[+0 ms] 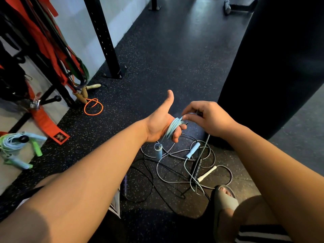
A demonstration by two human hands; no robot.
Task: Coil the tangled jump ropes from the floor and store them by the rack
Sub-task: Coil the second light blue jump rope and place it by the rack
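My left hand (162, 120) is raised with the thumb up, and several loops of a light blue jump rope (172, 128) are wound round its curled fingers. One blue handle (158, 150) dangles just below that hand. My right hand (208, 118) pinches the same rope's strand right beside the loops. From there the strand drops to the floor, where the rope's other blue handle (193, 150) lies in a tangle of grey and black ropes (175, 174) with a black handle (197, 170) and a white handle (206, 173).
A black rack post (105, 41) is bolted to the floor at upper left, with red and green bands (52, 50) hanging beside it. An orange rope (93, 106) lies by the rack. Coiled blue and green ropes (15, 146) sit at far left. A dark punching bag (273, 67) stands right; my sandalled foot (225, 200) is below.
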